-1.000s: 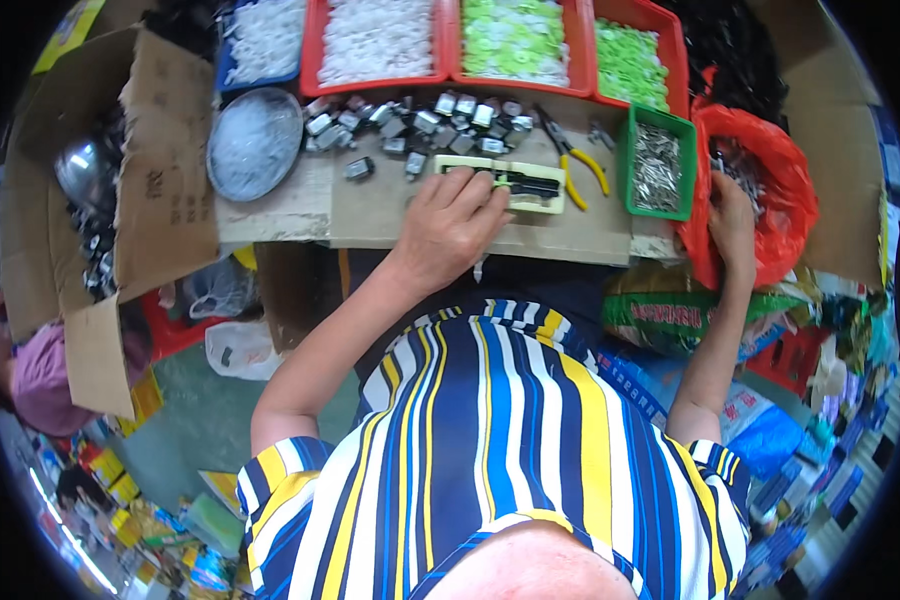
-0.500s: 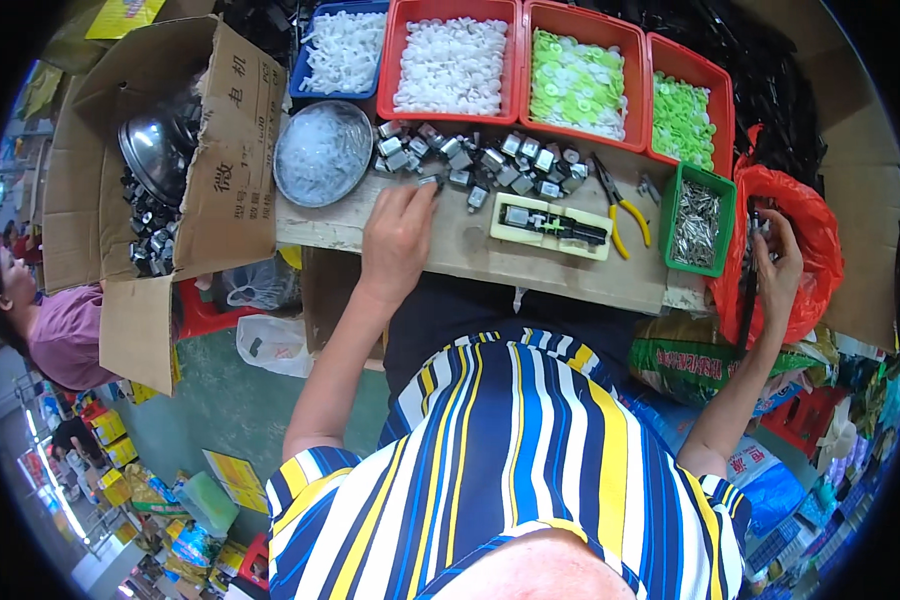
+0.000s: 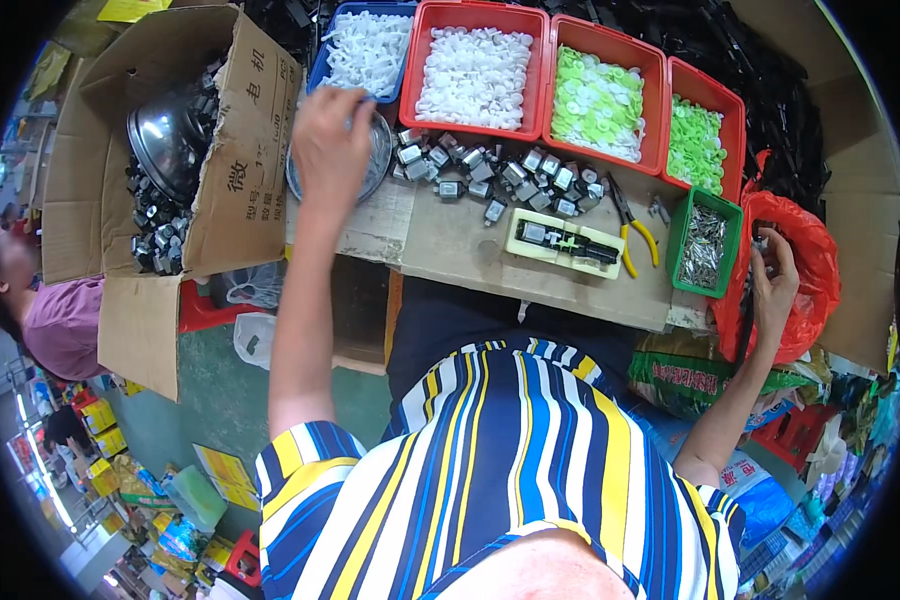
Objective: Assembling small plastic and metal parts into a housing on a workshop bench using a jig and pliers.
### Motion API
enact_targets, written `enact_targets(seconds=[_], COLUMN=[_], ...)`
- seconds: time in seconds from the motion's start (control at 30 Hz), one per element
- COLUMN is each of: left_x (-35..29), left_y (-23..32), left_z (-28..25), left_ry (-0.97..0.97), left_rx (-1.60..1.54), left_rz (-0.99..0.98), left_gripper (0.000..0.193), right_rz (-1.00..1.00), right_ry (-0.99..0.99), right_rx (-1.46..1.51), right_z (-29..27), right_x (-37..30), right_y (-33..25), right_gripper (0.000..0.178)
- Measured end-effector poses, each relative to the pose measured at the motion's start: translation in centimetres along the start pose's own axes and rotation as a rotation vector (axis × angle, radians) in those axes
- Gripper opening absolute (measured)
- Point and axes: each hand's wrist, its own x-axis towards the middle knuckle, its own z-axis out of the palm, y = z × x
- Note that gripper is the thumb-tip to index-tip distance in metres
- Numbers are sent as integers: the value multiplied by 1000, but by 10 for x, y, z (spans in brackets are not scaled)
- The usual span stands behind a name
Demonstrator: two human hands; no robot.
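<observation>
A shiny round dish (image 3: 381, 152) sits at the upper left of the frame, partly hidden by the left hand (image 3: 328, 140), which hangs over it. The fingers of this hand curl inward; whether they pinch anything, I cannot tell. A blue tray (image 3: 406, 70) of white pieces lies just beyond the fingertips.

Right of centre, a cream holder (image 3: 550, 256) lies flat on the desk (image 3: 450, 250) with a black part (image 3: 595, 250) in it, untouched. Its long axis runs left to right, dipping slightly toward the right. It lies to the right of the left hand and lower in the frame, and to the left of the right hand (image 3: 776, 275), which is the nearer of the two.

The right hand is at the mouth of a red bag (image 3: 805, 320), at the right of the frame, fingers bent; their grip is unclear.

Metal blocks (image 3: 515, 175) lie loosely above the holder, with pliers (image 3: 626, 221) and a green tray (image 3: 698, 291) of pins to its right. Red trays (image 3: 475, 130) line the top.
</observation>
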Motion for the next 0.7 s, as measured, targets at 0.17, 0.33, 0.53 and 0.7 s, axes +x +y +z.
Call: enact_targets(seconds=[0.17, 0.33, 0.53, 0.7], left_x=[38, 56, 86, 82], left_y=[-42, -57, -55, -46], left_z=[14, 25, 26, 24], left_ry=[-98, -77, 33, 53], left_rx=[170, 117, -215, -992], left_rz=[33, 42, -302, -531], left_gripper=[18, 15, 24, 21], right_rz=[-37, -68, -19, -65], right_ry=[14, 44, 20, 29], right_rx=[5, 4, 22, -21], right_z=[0, -2, -5, 0], right_x=[-3, -10, -13, -13], right_y=[-1, 5, 10, 1], right_gripper=[29, 29, 29, 28])
